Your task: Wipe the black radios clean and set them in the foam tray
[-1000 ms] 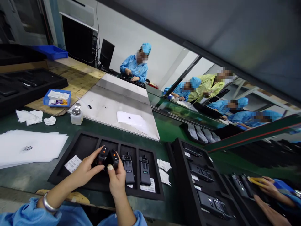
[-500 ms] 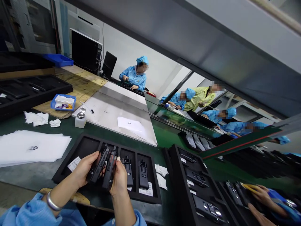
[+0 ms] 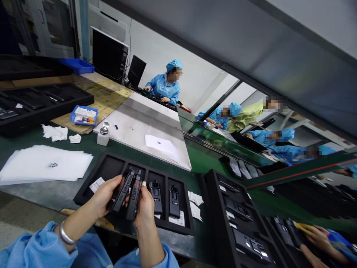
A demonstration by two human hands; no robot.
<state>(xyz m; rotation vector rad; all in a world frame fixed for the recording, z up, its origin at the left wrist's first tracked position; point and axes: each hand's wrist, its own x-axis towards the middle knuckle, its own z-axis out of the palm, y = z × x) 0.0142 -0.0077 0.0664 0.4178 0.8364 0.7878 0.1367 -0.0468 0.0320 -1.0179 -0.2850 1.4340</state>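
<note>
My left hand is closed round a black handheld radio, tilted with its side buttons up. Close beside it, my right hand grips a second black radio with an orange-red strip on its side. Both radios are over a black foam tray. Two more radios, one just right of my right hand and another further right, lie in the tray's compartments. A white label is in its left compartment.
White sheets lie left, near a pump bottle and a blue tray. Another foam tray with radios stands right. Another person's hands are at lower right; a person in blue sits across.
The view has shifted, so the bench appears slightly higher and farther right. Both hands still hold the two radios, with little change between them.
</note>
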